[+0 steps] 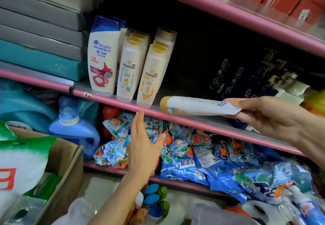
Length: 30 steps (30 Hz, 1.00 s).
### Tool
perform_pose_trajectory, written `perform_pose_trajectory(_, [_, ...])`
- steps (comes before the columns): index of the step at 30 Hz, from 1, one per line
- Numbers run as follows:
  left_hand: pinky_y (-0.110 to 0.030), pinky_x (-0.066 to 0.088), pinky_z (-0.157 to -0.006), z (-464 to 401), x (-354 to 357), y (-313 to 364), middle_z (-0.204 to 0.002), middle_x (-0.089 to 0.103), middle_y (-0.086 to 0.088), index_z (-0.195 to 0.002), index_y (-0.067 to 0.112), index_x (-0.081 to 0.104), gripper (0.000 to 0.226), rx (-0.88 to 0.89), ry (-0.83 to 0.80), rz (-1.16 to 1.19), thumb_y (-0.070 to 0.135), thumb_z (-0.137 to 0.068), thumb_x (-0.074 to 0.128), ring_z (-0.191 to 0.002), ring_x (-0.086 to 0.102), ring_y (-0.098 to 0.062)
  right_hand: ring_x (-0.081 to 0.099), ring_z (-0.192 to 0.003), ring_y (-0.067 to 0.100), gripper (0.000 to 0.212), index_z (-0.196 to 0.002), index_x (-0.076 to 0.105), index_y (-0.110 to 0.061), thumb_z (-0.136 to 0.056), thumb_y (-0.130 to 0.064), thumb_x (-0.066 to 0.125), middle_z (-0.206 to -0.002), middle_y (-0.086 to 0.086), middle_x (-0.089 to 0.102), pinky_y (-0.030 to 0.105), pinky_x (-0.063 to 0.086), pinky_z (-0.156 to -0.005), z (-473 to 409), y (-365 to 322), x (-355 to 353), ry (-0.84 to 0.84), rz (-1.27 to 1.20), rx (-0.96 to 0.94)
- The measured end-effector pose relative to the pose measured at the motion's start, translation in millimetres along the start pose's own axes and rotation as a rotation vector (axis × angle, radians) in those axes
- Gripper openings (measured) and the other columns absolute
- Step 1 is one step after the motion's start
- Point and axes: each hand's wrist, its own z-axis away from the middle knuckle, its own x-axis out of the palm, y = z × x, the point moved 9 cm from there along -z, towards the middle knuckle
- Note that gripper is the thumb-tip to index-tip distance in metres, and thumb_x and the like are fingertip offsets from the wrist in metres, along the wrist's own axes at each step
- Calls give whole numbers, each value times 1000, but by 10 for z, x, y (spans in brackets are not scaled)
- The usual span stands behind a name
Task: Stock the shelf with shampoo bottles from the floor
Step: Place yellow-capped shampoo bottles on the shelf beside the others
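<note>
My right hand grips the base of a white shampoo bottle with a gold cap, held sideways over the front edge of the pink shelf, cap pointing left. To its left on that shelf stand two rows of white Pantene bottles and a Head & Shoulders bottle. My left hand is raised below the shelf edge with straight fingers and holds nothing. Several bottles with blue and green caps stand on the floor beneath my left arm.
Dark bottles stand at the shelf's right; a dark gap lies between them and the Pantene rows. Grey and teal boxes are stacked at left. Blue detergent bags fill the shelf below. A blue jug and a cardboard box sit lower left.
</note>
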Motion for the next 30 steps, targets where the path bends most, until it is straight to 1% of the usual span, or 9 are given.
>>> perform_pose_trajectory(1, [-41, 45, -103, -18, -21, 9, -154, 23, 12, -148, 38, 14, 92, 1, -5, 106, 26, -80, 74, -132, 43, -15, 73, -62, 25, 20, -88, 67, 12, -89, 7, 48, -78, 23, 73, 19, 52, -41, 78, 26, 49, -26, 4, 31])
perform_pose_trajectory(4, [-22, 52, -91, -54, -35, 57, -133, 39, 36, -137, 56, 23, 95, 40, -61, 419, 14, -74, 80, -114, 56, 2, 73, -68, 29, 21, -78, 73, 14, -66, 5, 57, -86, 27, 72, 22, 53, -42, 226, 134, 200, -116, 32, 137])
perform_pose_trajectory(8, [-10, 51, -74, -95, -92, 38, -105, 58, 34, -115, 46, 50, 70, 53, -63, 561, 3, -69, 81, -98, 61, 7, 74, -72, 31, 23, -76, 73, 14, -60, 6, 58, -90, 28, 72, 22, 54, -43, 216, 185, 333, -168, 26, 186])
perform_pose_trajectory(12, [-13, 52, -69, -123, -146, -1, -98, 62, 27, -98, 50, 53, 55, 9, -79, 527, 19, -66, 85, -88, 64, 3, 74, -73, 32, 24, -80, 71, 16, -75, -5, 60, -88, 32, 70, 23, 56, -45, 73, 146, 397, -146, 15, 160])
perform_pose_trajectory(15, [-12, 51, -66, -69, -33, -37, -92, 68, 21, -94, 47, 56, 41, -81, -196, 525, 40, -64, 83, -79, 65, 2, 74, -67, 21, 41, -94, 68, -3, -76, -40, 67, -85, 19, 74, 21, 56, -49, -42, 5, 467, -141, 162, -27])
perform_pose_trajectory(17, [-20, 54, -69, -10, 80, -49, -87, 70, 14, -96, 40, 59, 43, -159, -288, 560, 53, -62, 80, -76, 66, -3, 62, -52, 9, 42, -91, 68, -14, -75, -52, 67, -73, 5, 73, 15, 50, -45, -95, -105, 534, -121, 371, -206])
perform_pose_trajectory(20, [-27, 53, -66, 72, 259, -69, -81, 69, 9, -105, 25, 59, 65, -300, -445, 652, 63, -56, 78, -67, 62, -6, 43, -44, 4, 23, -81, 63, -19, -90, -40, 61, -55, -4, 60, 11, 37, -40, -174, -211, 595, -71, 483, -421])
perform_pose_trajectory(25, [-27, 55, -69, 235, 431, 32, -106, 71, -11, -126, 9, 55, 67, -491, -785, 1028, 52, -76, 67, -74, 64, -13, 38, -39, 2, 15, -84, 63, -20, -95, -29, 58, -48, -7, 52, 11, 34, -39, -332, -283, 582, -18, 418, -500])
perform_pose_trajectory(30, [-29, 56, -71, 184, 375, 50, -100, 71, -11, -115, 9, 62, 59, -443, -760, 1097, 53, -76, 66, -69, 62, -11, 36, -37, 1, 16, -82, 62, -20, -95, -27, 58, -46, -9, 47, 11, 31, -36, -487, -250, 577, -57, 324, -442])
